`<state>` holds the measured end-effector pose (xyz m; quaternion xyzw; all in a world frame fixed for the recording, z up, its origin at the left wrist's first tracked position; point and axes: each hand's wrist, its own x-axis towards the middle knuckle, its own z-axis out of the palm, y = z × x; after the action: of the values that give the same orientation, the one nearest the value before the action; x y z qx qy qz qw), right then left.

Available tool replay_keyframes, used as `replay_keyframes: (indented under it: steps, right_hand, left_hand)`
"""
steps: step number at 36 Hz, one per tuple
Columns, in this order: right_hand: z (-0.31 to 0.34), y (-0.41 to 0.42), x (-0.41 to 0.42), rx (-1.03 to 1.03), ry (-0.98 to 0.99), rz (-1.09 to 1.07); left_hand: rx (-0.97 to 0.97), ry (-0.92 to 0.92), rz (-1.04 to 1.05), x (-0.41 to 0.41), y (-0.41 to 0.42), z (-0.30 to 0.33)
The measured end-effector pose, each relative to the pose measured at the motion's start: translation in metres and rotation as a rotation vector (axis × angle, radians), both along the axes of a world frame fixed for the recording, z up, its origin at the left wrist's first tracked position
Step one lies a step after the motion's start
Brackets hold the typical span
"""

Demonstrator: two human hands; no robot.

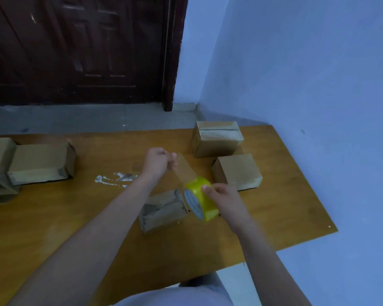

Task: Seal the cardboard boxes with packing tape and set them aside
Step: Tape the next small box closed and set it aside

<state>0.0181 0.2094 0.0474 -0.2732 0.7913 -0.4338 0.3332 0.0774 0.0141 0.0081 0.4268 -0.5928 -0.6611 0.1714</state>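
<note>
right hand (224, 196) grips yellow tape roll (200, 198); left hand (158, 162) pinches tape strip (185, 170).

The wooden table (53, 221) has bare surface along its near edge and across the near left part, where only some white smears (116, 178) lie. At the left edge a cluster of flat boxes (40, 163) blocks the way. Toward the far right corner a taped box (217, 139) and a plain box (238, 171) stand just beside each other, a narrow gap between them. A small box (164, 209) sits mid-table, and above it both hands stretch a tape strip (185, 170), barring passage there
</note>
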Motion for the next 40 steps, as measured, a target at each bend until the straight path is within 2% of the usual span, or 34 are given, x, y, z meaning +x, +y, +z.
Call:
replay_keyframes:
  steps: [3, 5, 12, 21, 31, 36, 40]
  right_hand:
    - [-0.020, 0.005, 0.008, 0.380, 0.188, -0.045]
    - [-0.030, 0.009, 0.010, 0.468, 0.212, -0.030]
    - [-0.050, 0.022, 0.013, 0.353, 0.046, 0.003]
    - [-0.073, 0.012, 0.019, 0.471, 0.113, 0.063]
    - [-0.080, 0.018, 0.020, 0.420, 0.115, 0.028]
    - [-0.088, 0.014, 0.021, 0.435, 0.079, 0.029]
    - [-0.091, 0.012, 0.021, 0.434, 0.082, 0.006]
  left_hand:
    - [-0.143, -0.064, -0.091, -0.002, 0.002, -0.015]
    - [-0.202, -0.129, -0.159, 0.002, 0.014, -0.030]
    - [-0.410, -0.314, -0.224, 0.015, 0.022, -0.066]
    - [-0.477, -0.429, -0.158, 0.020, 0.030, -0.082]
    - [-0.548, -0.458, -0.175, 0.016, 0.030, -0.086]
    - [-0.489, -0.536, -0.222, 0.013, 0.027, -0.087]
    - [-0.359, -0.563, -0.257, 0.008, 0.020, -0.087]
